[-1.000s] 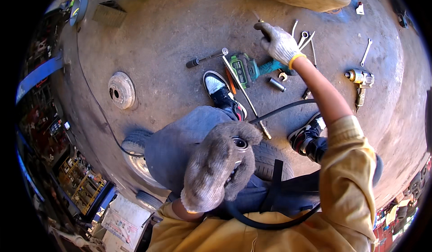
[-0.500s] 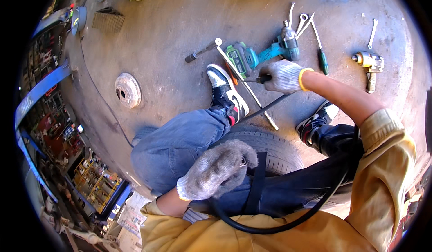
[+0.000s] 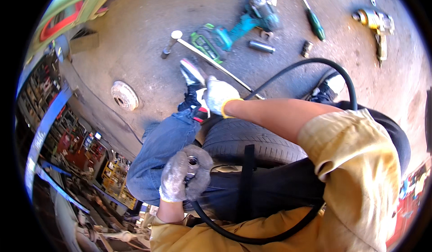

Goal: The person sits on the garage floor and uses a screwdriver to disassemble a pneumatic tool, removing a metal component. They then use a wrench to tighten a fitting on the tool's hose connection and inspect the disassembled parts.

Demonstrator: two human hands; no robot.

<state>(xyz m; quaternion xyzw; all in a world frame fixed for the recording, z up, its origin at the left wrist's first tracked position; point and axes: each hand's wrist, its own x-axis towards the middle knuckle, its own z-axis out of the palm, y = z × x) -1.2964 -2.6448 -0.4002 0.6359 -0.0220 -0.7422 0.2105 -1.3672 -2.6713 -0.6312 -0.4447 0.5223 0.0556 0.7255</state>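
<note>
My left hand (image 3: 173, 178), in a grey knit glove, is closed around one end of a thick black hose (image 3: 288, 231). A round hollow metal fitting (image 3: 192, 161) shows between its fingers and thumb. The hose loops from that hand across my lap and rises in an arch at my right. My right hand (image 3: 220, 94), in a pale glove with a yellow cuff, is over the near end of my shoe, just above the tyre (image 3: 243, 137). Its fingers are blurred and partly hidden, so what it holds, if anything, does not show. The tyre lies between my legs.
A teal cordless impact wrench (image 3: 243, 27), a long metal bar (image 3: 211, 61), a long socket (image 3: 262, 46), a short socket (image 3: 307, 49), a green-handled screwdriver (image 3: 316, 25) and a yellow air impact wrench (image 3: 378, 22) lie on the floor. A round metal disc (image 3: 124, 95) rests at left.
My right hand has moved left from beside the impact wrench to my shoe. My left hand has shifted left and turned, showing the metal opening. The hose now arches higher at right.
</note>
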